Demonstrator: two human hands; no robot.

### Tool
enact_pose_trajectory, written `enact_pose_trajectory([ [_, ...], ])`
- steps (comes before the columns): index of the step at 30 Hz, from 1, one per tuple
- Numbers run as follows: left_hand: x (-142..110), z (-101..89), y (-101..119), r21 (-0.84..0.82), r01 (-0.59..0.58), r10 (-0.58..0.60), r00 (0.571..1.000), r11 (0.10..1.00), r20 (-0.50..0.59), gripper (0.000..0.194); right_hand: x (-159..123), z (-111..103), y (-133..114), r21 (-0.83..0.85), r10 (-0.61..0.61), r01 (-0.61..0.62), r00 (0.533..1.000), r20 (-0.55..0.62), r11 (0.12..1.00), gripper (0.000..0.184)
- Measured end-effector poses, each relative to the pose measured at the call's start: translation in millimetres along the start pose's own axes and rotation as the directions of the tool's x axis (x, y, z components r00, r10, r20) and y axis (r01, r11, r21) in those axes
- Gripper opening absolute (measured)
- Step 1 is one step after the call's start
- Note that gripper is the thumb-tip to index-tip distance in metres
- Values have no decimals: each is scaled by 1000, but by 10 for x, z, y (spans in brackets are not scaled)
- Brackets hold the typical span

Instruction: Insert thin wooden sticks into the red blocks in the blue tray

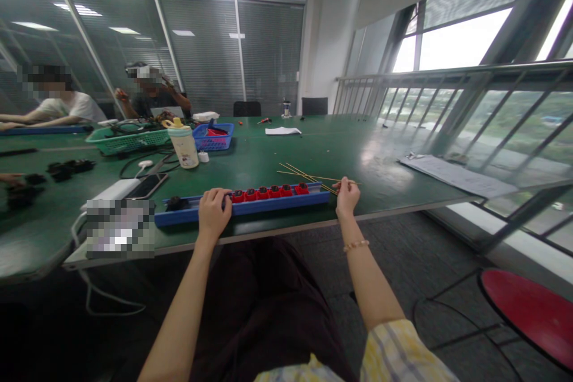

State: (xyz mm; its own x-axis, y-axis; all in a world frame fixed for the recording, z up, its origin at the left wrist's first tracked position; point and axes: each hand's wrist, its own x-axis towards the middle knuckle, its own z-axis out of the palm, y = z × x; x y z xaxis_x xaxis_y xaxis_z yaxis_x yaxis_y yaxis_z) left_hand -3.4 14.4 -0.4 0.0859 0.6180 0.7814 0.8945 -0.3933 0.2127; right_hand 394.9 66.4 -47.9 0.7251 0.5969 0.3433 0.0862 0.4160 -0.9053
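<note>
A long narrow blue tray (pixel 268 208) lies along the table's near edge. In it stands a row of small red blocks with black tops (pixel 262 192), and a dark lump (pixel 176 203) sits at its left end. My left hand (pixel 215 209) is curled over the tray's near wall, fingertips beside the leftmost visible red block; its fingertips are partly hidden. My right hand (pixel 348 196), just past the tray's right end, pinches a thin yellowish stick. Several more such sticks (pixel 298 171) lie crossed on the table behind the tray.
Left of the tray are a phone (pixel 147 185), cables and a tumbler (pixel 182 146). Behind stand a green basket (pixel 134 142) and a blue basket (pixel 215 141). A clipboard (pixel 456 173) lies right; a red stool (pixel 528 310) stands below. Two other people sit at far left.
</note>
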Motion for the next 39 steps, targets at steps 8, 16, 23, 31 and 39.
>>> enact_pose_trajectory([
  [8,11,-18,23,-3,5,-5,1000,1000,10,26,8,11,25,-52,-65,63,997,-47,997,34],
  [16,0,15,-19,14,2,-2,1000,1000,19,25,47,31,49,73,15,-2,984,-180,997,44],
  [23,-4,25,-36,24,-14,14,1000,1000,7,25,55,31,-11,236,164,-140,983,-85,962,39],
  [31,-2,1,-9,20,-13,13,1000,1000,12,24,18,57,1,199,128,-132,991,31,971,26],
  [39,-1,-2,-5,16,-16,16,1000,1000,12,25,8,21,101,-143,-49,67,991,121,988,28],
])
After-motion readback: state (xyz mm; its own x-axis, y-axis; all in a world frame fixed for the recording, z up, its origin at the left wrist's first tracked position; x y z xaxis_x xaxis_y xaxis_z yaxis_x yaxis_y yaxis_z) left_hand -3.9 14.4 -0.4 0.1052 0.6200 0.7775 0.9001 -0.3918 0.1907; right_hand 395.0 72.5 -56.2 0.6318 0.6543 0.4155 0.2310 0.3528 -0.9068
